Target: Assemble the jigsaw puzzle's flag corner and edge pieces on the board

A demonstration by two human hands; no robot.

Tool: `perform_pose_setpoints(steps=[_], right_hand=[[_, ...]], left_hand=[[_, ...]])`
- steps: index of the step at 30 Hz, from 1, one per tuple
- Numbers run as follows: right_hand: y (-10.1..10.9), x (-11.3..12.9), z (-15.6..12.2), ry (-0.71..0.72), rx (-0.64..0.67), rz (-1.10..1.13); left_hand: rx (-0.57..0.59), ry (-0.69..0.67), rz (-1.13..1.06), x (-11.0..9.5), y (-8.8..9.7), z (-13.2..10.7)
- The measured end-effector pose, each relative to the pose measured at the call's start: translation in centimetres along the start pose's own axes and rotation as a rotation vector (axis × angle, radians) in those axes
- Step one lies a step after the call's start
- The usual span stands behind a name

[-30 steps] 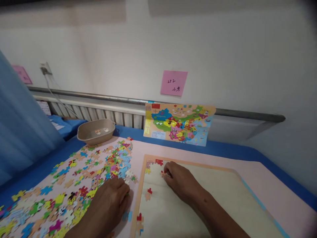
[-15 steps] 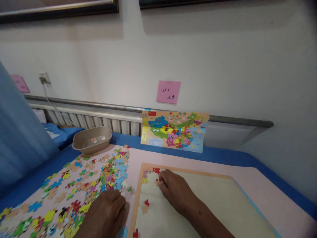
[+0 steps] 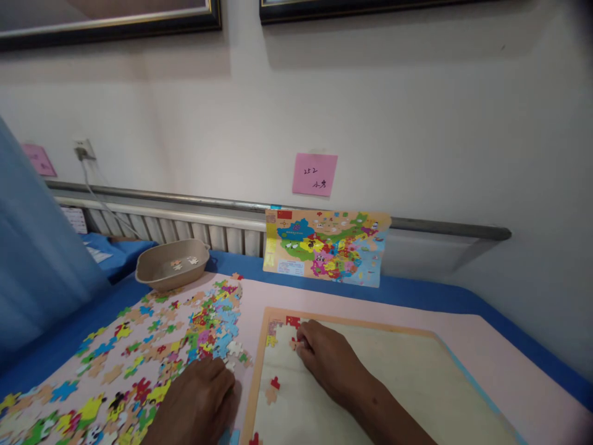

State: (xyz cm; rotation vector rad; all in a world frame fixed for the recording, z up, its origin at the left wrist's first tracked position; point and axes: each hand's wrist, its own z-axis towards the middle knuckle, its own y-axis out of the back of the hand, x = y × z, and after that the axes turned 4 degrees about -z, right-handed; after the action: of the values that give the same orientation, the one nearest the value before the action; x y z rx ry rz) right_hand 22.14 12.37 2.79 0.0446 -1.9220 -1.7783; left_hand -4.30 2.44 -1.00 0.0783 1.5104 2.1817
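Right hand (image 3: 327, 355), fingers clamped on piece (image 3: 294, 345), over board (image 3: 393, 377), upper left. Left hand (image 3: 200, 392) curled by loose pieces (image 3: 204, 334); can't tell if fingers grip anything.

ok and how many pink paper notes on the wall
2: one pink note above the China map, the other pink note left of the wall socket, beside the blue curtain. More may be hidden behind it.
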Motion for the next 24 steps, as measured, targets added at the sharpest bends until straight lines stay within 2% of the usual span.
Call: perform_pose_setpoints(steps=[4, 7, 12, 24], right_hand=[[-0.02, -0.08, 0.14, -0.003, -0.001, 0.0], [-0.01, -0.12, 0.15, 0.001, 0.002, 0.004], [-0.03, -0.19, 0.15, 0.009, 0.01, 0.013], [-0.42, -0.22, 0.52, 0.01, 0.002, 0.016]], left_hand=[[0.003, -0.032, -0.017, 0.15, -0.06, 0.08], [-0.002, -0.009, 0.018, 0.15, -0.12, 0.02], [0.061, 0.006, 0.05, -0.08, -0.02, 0.01], [0.079, 0.006, 0.048, -0.2, 0.21, 0.18]])
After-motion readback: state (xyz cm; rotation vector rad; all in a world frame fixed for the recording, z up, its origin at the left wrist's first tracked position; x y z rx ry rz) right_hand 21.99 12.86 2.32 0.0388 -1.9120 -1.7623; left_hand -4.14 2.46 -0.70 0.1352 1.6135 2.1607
